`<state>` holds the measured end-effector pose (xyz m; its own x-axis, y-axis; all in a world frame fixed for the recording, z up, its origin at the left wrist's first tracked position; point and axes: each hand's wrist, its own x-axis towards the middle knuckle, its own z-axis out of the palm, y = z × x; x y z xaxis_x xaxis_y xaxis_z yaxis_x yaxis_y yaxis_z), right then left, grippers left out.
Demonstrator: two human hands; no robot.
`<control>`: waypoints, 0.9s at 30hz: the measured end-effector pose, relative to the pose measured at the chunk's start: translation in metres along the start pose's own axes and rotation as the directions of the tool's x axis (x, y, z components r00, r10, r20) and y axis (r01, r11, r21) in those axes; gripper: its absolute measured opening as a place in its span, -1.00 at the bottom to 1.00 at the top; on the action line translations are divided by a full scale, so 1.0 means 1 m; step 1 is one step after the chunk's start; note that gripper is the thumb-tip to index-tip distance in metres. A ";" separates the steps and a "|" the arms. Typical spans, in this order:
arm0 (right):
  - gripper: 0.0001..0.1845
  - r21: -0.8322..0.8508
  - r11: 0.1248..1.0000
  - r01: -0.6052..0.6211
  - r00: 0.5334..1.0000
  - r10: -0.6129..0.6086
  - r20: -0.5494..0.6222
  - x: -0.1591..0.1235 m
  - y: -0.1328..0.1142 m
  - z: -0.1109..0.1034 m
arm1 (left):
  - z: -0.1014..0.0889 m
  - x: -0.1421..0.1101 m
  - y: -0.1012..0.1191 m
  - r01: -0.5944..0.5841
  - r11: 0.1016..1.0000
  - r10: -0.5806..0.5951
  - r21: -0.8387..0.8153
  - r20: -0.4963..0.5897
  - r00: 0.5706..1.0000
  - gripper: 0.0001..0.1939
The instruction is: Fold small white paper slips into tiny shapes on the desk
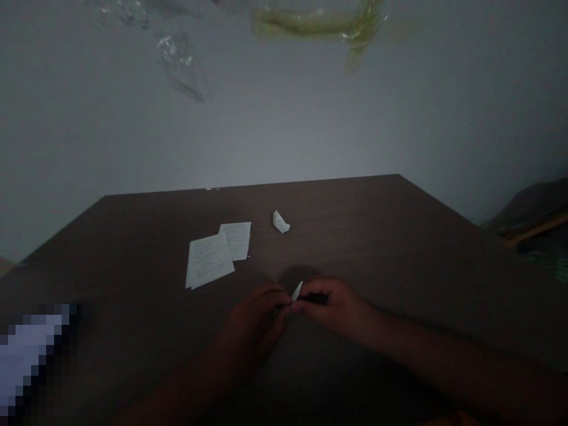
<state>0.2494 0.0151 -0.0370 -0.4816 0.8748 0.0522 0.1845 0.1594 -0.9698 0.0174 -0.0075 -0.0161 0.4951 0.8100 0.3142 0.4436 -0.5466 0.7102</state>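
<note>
Over the near middle of the table, a small folded piece of paper (297,290) is pinched between both hands. My left hand (261,307) is closed, its fingertips at the paper's lower left side. From the right, my right hand (335,302) is closed with thumb and fingers on the same paper. Most of the paper is hidden by my fingers; a pale pointed part sticks up between them. Beyond the hands lies a small folded paper shape (280,222), like a little boat. Printed paper sheets (210,260) lie to the left, overlapping one another.
The dark wooden table (346,225) ends against a grey wall (302,118). Clear tape (177,53) and yellowish tape (310,23) stick to the wall. A blurred-out bright object (31,349) is at the near left. Dark items (541,207) stand beyond the table's right edge.
</note>
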 end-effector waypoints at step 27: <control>-0.86 0.010 0.991 0.133 0.991 -0.132 -0.036 0.001 -0.004 0.003 | -0.001 0.005 -0.001 0.042 0.998 -0.047 -0.049 -0.117 0.992 -0.85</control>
<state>0.2455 0.0143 -0.0332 -0.4704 0.8620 0.1888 0.1099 0.2695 -0.9567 0.0190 -0.0030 -0.0143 0.3827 0.8543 0.3517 0.4268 -0.5011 0.7528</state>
